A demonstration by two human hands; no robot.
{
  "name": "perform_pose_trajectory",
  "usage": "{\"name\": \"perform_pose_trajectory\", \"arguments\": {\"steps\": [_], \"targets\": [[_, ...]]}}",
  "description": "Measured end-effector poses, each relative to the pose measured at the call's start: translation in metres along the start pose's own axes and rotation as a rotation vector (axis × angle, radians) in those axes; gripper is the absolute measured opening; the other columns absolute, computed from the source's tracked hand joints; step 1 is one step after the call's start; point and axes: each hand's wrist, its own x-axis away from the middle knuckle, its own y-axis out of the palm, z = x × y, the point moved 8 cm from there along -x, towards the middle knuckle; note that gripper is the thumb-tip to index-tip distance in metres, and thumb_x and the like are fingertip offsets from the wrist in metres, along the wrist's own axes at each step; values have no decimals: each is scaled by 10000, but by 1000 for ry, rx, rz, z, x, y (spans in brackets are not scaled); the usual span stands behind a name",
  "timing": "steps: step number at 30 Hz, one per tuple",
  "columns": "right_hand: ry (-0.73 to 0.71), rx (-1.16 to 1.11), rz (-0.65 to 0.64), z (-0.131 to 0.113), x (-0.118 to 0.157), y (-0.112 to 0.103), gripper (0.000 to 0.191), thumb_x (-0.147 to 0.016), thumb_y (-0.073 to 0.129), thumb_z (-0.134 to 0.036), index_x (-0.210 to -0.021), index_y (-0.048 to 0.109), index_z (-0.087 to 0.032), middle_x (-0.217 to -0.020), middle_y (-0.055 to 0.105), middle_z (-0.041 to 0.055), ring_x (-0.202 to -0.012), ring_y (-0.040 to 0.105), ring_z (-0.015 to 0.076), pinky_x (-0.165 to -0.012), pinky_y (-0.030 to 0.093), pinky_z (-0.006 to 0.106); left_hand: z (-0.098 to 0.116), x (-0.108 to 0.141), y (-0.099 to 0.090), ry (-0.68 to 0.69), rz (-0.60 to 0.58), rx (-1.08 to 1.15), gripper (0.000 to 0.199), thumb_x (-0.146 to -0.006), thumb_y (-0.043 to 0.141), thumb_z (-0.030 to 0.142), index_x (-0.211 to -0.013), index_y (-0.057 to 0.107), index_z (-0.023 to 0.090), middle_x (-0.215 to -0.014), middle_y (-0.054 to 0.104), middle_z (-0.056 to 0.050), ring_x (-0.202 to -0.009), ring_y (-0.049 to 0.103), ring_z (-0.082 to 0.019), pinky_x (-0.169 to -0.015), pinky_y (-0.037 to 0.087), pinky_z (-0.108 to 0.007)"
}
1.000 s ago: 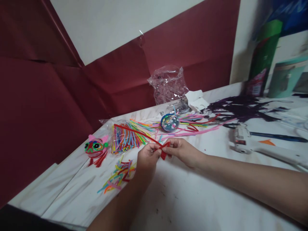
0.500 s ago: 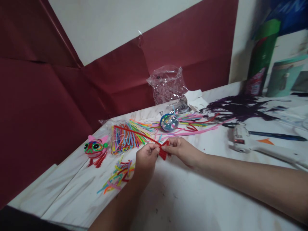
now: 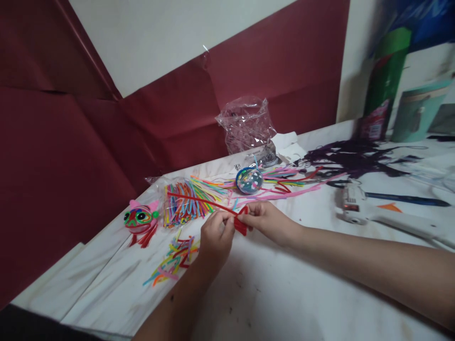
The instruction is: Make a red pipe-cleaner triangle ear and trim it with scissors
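Nearest, above the white table, a red fuzzy stem is held between the two hands, its folded end gathered at the fingertips and its long free end pointing up and away to the left. It is pinched by the left hand beside the fold, and the fold itself is gripped by the thumb and fingers of the right hand, presumably so that one part can be steadied while the other is shaped. Part of the fold is hidden by the fingers. Beside the left forearm, short coloured pieces are scattered, partly covered by the arm. Farther left, a red figure with pink ears is set apart, perhaps to be kept in sight. A white glue gun is laid to the right, seemingly within reach, with a blue pen just behind it. Beyond the hands, the bundle of coloured stems is crossed in view by the red free end. Behind lie a clear ball and dark purple strands; at the back, a crumpled clear bag is seen.
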Motion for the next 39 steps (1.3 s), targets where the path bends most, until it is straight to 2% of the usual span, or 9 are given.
{"name": "perform_pose_trajectory", "arguments": {"steps": [3,7,10,17,21,25,31,36,39], "targets": [[7,-59,1,-1,-1,-1,222,-682,592,-331,-555,532,-159,-500,541,-23,-484,428,89,-516,333,226,-16,1,8,-161,-26,155,70,-682,598,237,-694,627,174,-609,588,-5,-603,512,-142,-598,373,-232],[51,-155,-10,3,-2,-1,305,-704,573,-410,-560,541,-143,-515,558,2,-490,446,93,-527,344,238,-31,2,20,-326,-86,344,120,-628,642,247,-617,570,152,-520,542,32,-487,452,-90,-510,342,-202],[111,-263,31,9,-4,-3,304,-721,539,-419,-600,553,-141,-556,570,10,-500,473,98,-517,353,239,-42,0,18,-396,-43,430,150,-627,642,268,-618,546,154,-494,514,51,-456,425,-69,-493,327,-191],[105,-201,-1,16,-4,-3,231,-669,622,-357,-637,557,-138,-547,544,-19,-500,447,82,-530,345,228,-57,2,21,-455,6,522,187,-623,651,288,-626,523,152,-513,515,49,-472,441,-67,-513,338,-196],[96,-125,53,16,-8,-11,207,-649,633,-325,-620,543,-141,-508,516,-38,-482,424,75,-516,325,218,-55,7,26,-489,-15,516,206,-627,646,318,-630,529,148,-544,525,32,-520,458,-83,-544,353,-209],[102,-152,105,23,-15,-20,176,-645,607,-302,-612,534,-145,-494,513,-42,-474,429,76,-513,333,218,-56,9,30,-545,-19,549,207,-601,649,302,-724,580,150,-616,574,10,-579,499,-105,-612,385,-239],[186,-143,147,44,-6,-30,104,-642,576,-232,-604,530,-146,-486,507,-52,-452,396,63,-481,297,208,-63,18,44,-599,-109,552,121,-612,635,243,-649,585,139,-592,555,12,-595,484,-102,-635,372,-243],[214,-99,133,35,13,-34,95,-650,583,-215,-618,556,-130,-522,536,-42,-489,413,61,-508,312,202,-62,24,54,-586,-237,503,152,-640,638,276,-658,597,131,-593,559,7,-584,467,-101,-601,343,-234],[208,-115,100,34,17,-29,80,-673,572,-201,-640,565,-128,-544,546,-38,-503,420,62,-511,308,202,-57,23,54,-539,-263,486,150,-666,620,271,-632,579,131,-576,547,10,-577,451,-100,-595,335,-234]]}}
